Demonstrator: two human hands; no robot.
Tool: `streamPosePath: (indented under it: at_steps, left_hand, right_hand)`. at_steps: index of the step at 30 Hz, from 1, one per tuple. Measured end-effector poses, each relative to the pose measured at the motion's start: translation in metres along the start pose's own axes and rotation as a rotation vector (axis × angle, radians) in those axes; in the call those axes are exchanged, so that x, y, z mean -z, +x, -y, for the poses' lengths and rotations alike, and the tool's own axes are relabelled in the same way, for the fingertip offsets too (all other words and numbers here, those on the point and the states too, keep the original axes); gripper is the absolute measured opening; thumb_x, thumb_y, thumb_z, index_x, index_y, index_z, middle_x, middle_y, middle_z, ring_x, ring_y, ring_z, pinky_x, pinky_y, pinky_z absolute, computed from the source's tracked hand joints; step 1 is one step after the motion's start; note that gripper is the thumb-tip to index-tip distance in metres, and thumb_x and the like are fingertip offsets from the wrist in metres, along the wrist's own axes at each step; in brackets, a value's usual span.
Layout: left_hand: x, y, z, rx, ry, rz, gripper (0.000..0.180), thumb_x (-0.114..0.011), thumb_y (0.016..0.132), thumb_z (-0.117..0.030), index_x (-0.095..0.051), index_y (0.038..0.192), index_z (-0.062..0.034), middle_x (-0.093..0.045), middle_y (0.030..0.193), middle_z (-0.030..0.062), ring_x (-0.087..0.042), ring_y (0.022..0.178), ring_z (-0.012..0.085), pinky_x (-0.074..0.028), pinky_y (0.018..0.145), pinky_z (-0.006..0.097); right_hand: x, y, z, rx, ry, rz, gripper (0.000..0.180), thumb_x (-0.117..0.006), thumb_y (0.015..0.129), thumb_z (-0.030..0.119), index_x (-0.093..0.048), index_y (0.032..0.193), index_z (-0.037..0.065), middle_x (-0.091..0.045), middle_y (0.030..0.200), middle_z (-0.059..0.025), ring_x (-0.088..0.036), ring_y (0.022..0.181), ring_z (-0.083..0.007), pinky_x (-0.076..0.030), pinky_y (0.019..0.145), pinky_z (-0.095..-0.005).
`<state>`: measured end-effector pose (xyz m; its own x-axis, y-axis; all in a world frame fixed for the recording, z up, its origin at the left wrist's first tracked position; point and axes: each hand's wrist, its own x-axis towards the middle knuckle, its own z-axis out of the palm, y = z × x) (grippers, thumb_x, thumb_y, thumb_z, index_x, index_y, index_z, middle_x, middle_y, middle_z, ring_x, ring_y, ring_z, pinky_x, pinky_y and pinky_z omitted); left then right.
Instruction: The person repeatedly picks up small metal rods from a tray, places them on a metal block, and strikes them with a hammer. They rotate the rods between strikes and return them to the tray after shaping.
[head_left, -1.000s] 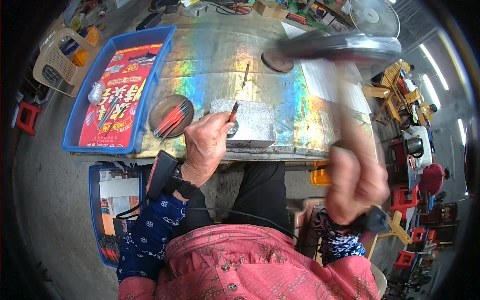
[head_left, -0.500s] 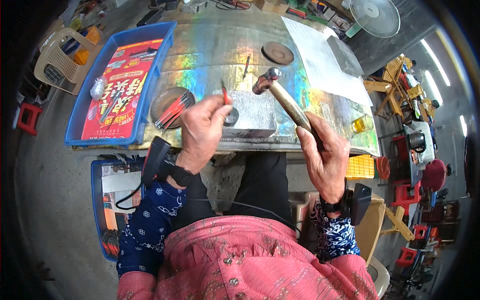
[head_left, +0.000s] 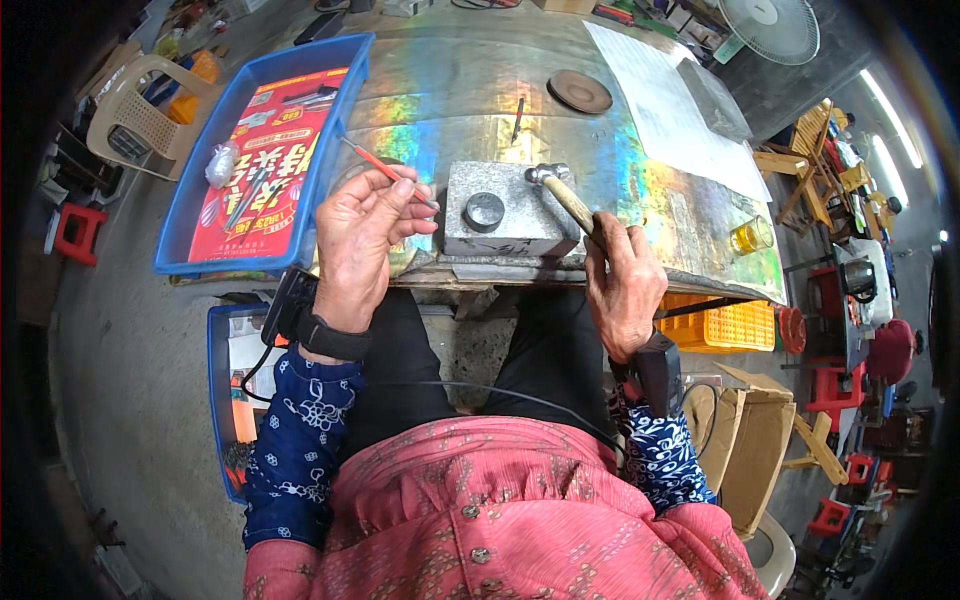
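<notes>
Between the thumb and fingers of my left hand (head_left: 358, 232) is a slim red-handled tool (head_left: 375, 163), slanting, its thin dark tip toward the blue tray. My right hand (head_left: 625, 280) is wrapped round the wooden handle of a hammer (head_left: 572, 204). The hammer's metal head is over the right part of a grey metal block (head_left: 510, 242) at the table's near edge; whether it touches cannot be told. A small round dark piece (head_left: 484, 211) sits on the block's left part. My left hand mostly hides a round dish behind it.
A blue tray (head_left: 165, 225) with a red printed sheet stands at left. Farther back lie a thin dark tool (head_left: 518, 118) and a round brown dish (head_left: 580, 91). At right are a white sheet (head_left: 640, 110) and a glass of yellow liquid (head_left: 752, 236). A yellow crate (head_left: 735, 327) is below.
The hammer has come down from the air to the block. My left hand has moved left and lower, and the red-handled tool has tilted from nearly upright to slanting. The view has shifted slightly.
</notes>
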<state>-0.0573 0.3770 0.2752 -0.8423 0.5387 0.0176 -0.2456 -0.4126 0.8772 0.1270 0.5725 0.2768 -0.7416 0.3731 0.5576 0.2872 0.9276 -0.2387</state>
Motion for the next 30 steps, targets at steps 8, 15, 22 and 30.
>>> streamPosePath:
  at_steps: [8, 15, 22, 30]
  left_hand:
    - [0.025, -0.001, -0.006, -0.114, 0.294, -0.014, 0.017, -0.060, 0.093, -0.006, -0.060, 0.108, 0.0031, -0.067, 0.086, 0.0103, -0.066, 0.071, 0.0149, -0.056, 0.062, 0.023]
    - [0.052, 0.008, -0.005, -0.575, 1.602, 0.014, 0.019, -0.066, 0.082, -0.007, -0.065, 0.101, -0.0032, -0.064, 0.085, 0.0165, -0.064, 0.076, 0.0357, -0.051, 0.064, 0.042]
    - [0.060, 0.015, 0.018, -0.542, 1.927, 0.085, 0.005, -0.056, 0.079, -0.002, -0.059, 0.083, -0.0026, -0.059, 0.083, 0.0162, -0.063, 0.078, 0.0358, -0.050, 0.063, 0.045]
    - [0.063, 0.007, -0.009, -0.594, 1.808, -0.003, 0.012, -0.061, 0.082, -0.005, -0.065, 0.092, -0.0072, -0.061, 0.081, 0.0127, -0.064, 0.074, 0.0332, -0.051, 0.061, 0.042]
  right_hand:
    - [-0.024, -0.009, -0.003, -0.001, -0.064, 0.039, 0.055, -0.067, 0.072, 0.001, -0.053, 0.125, 0.007, -0.050, 0.093, -0.0162, -0.056, 0.084, -0.0351, -0.048, 0.068, -0.0434]
    - [-0.030, -0.013, 0.001, -0.091, 0.026, 0.109, 0.051, -0.064, 0.080, 0.004, -0.049, 0.128, 0.009, -0.051, 0.100, -0.0160, -0.058, 0.087, -0.0363, -0.050, 0.069, -0.0443]
    - [-0.027, -0.012, 0.001, -0.100, 0.020, 0.156, 0.053, -0.064, 0.081, 0.005, -0.047, 0.131, 0.010, -0.052, 0.100, -0.0158, -0.058, 0.087, -0.0369, -0.050, 0.069, -0.0451]
    - [-0.030, -0.013, -0.002, -0.046, 0.028, 0.106, 0.052, -0.066, 0.083, 0.008, -0.047, 0.132, 0.010, -0.053, 0.096, -0.0171, -0.059, 0.083, -0.0370, -0.049, 0.069, -0.0447]
